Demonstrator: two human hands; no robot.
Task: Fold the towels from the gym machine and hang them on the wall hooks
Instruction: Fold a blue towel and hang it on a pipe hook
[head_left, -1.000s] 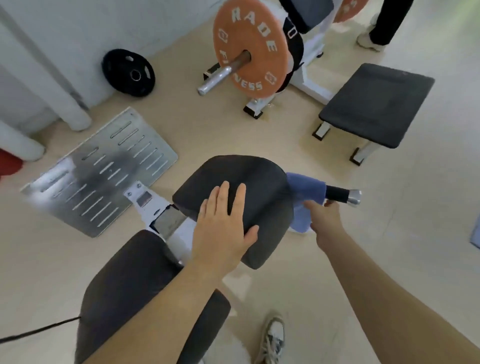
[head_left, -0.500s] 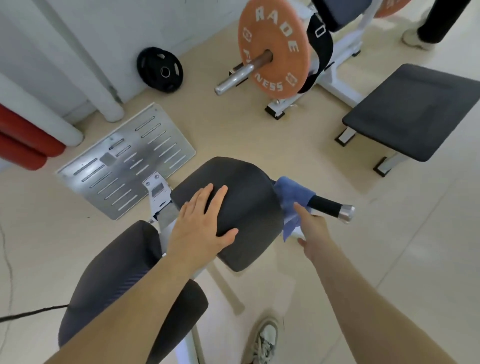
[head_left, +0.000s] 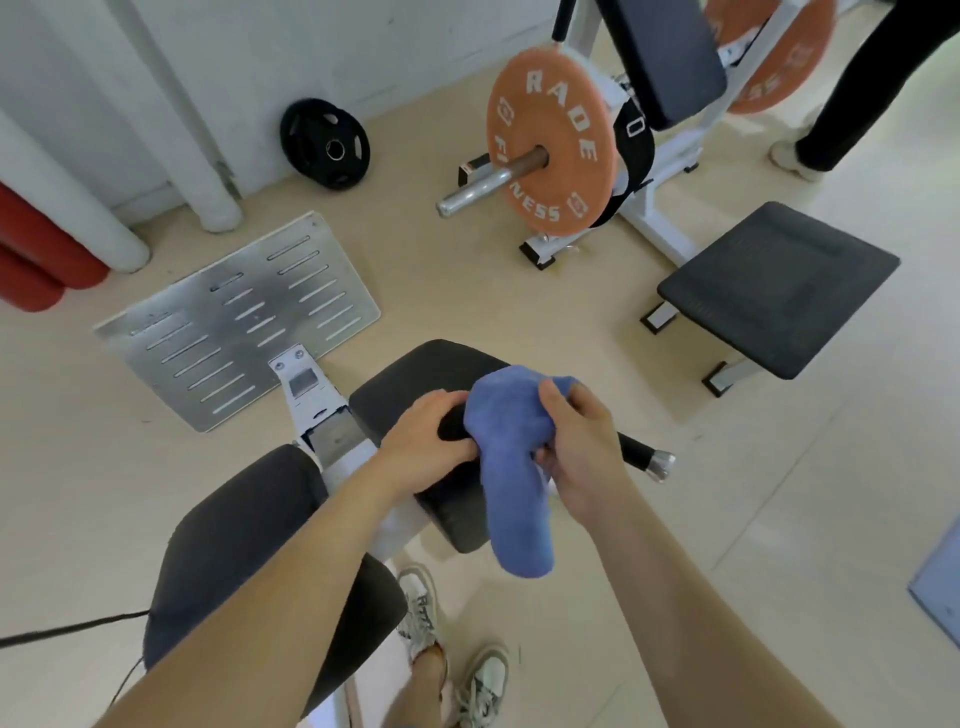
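Both hands on the blue towel

The right hand (head_left: 582, 447) grips the blue towel (head_left: 511, 467) near its top, fingers closed around the cloth. The left hand (head_left: 431, 441) is closed on the towel's left edge, above the dark pad (head_left: 405, 379) of the gym machine. The towel hangs bunched between the hands, its lower end dangling free over the pad's near edge. A black handle (head_left: 641, 452) with a metal tip sticks out to the right, behind the right hand
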